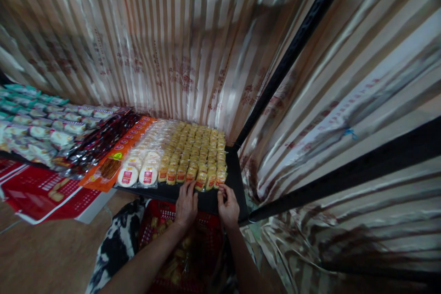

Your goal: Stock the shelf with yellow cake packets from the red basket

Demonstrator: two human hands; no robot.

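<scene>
Small yellow wrapped snacks (193,151) stand in close rows on a black shelf (206,200), some with red labels facing me. My left hand (187,204) reaches over the shelf's front edge, its fingers extended and touching the front row, with the thumb apart. To its right, my right hand (229,206) has thumb and fingers bent together at the right-most front snack (220,177). Between my hands, a few front snacks lean slightly forward. Below my forearms is a red plastic basket (161,209) with more yellow wrapped snacks in it.
Left of the snacks are round white packaged crackers (148,174), an orange packet (106,170), dark shiny packets (99,144) and white-and-green packets (37,124). A red printed bag (51,193) hangs below the shelf. Black posts (289,59) and striped plastic sheeting (172,46) close in behind and right.
</scene>
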